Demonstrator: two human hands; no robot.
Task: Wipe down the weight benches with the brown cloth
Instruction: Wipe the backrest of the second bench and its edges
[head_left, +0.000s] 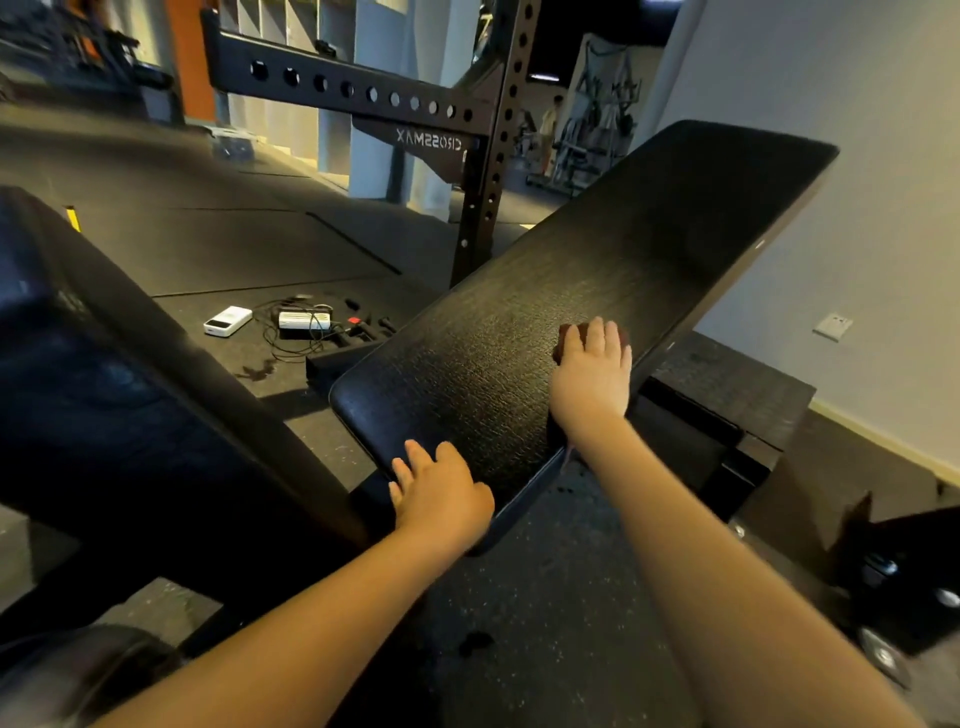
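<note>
Our left hand (441, 491) lies flat on the bench (597, 249), our right hand (592, 371) presses the brown cloth (565, 347) mid-pad with straight fingers, so we seem partway, the neighbouring bench (119, 395) likely left to do.

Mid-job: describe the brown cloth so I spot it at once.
Find the long black bench pad angling toward the right wall. Near its right edge, the right hand presses on the brown cloth. It is the only reddish-brown patch there, peeking past the fingers.

Bare bench pad (597, 249) beyond hands
</note>
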